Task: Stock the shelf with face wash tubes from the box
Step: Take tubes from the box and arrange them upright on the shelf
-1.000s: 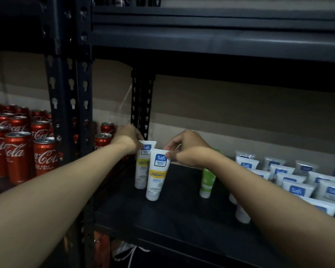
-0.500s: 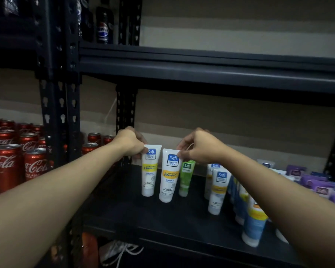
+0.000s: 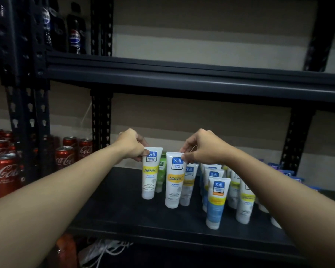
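Two white-and-yellow face wash tubes stand cap-down on the dark shelf [image 3: 124,213]. My left hand [image 3: 131,145] pinches the top of the left tube [image 3: 150,176]. My right hand [image 3: 200,147] pinches the top of the right tube [image 3: 174,186], which stands a little nearer to me. A green tube [image 3: 161,171] stands behind them. Several more tubes, one of them a white-and-blue tube [image 3: 217,202], stand in rows to the right, partly hidden by my right arm. The box is out of view.
Red cola cans [image 3: 3,175] fill the neighbouring shelf on the left, beyond a black upright post [image 3: 30,122]. Dark soda bottles [image 3: 74,35] stand on the upper shelf [image 3: 182,78]. Purple packs [image 3: 286,172] lie at the far right. White cables [image 3: 104,248] hang below the shelf.
The camera has tilted up and to the right, so more of the tube rows shows. Both hands keep their pinch on the two tubes, which stand in about the same spots.
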